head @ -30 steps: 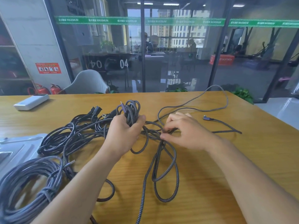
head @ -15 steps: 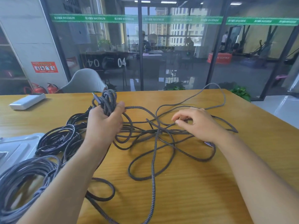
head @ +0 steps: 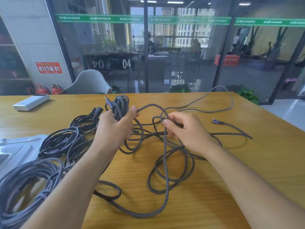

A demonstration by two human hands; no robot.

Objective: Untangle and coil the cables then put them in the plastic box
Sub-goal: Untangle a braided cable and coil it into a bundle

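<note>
Your left hand (head: 115, 128) grips the coiled braided cable (head: 121, 104); your right hand (head: 186, 129), centre frame, pinches its loose strand running rightward.

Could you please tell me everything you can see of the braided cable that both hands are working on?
The braided cable looks grey with a woven fabric sheath. The left hand grips a bunch of its coiled turns, with a plug sticking up above the fist. The right hand pinches a strand near a crossing. The rest sprawls in loose, overlapping loops on the wooden table, still tangled. An angled connector lies on the table to the right.
</note>
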